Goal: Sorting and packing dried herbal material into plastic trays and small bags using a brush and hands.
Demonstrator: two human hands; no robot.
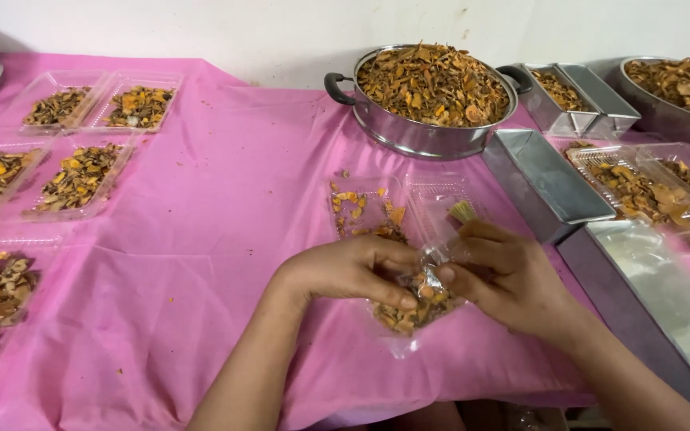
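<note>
Both hands meet over a small clear plastic bag (413, 307) of dried orange-brown root slices, lying on the pink tablecloth (201, 263) at the near table edge; left hand (345, 271) curls over the bag's left side, thumb and forefinger pressed together, pinching the crumpled film at the bag's neck; right hand (513, 279) grips the same neck from the right, fingers closed on the film; the filled part of the bag sits below and between the fingertips, touching both; right hand also holds a small bundle of pale rubber bands (462, 211) sticking up behind its knuckles; just behind the hands, an open clear clamshell tray (433, 199) with a few slices; further back a steel pot (425, 132) heaped with slices; steel loaf tins (545, 179) to the right; filled trays (81, 179) well apart at left
</note>
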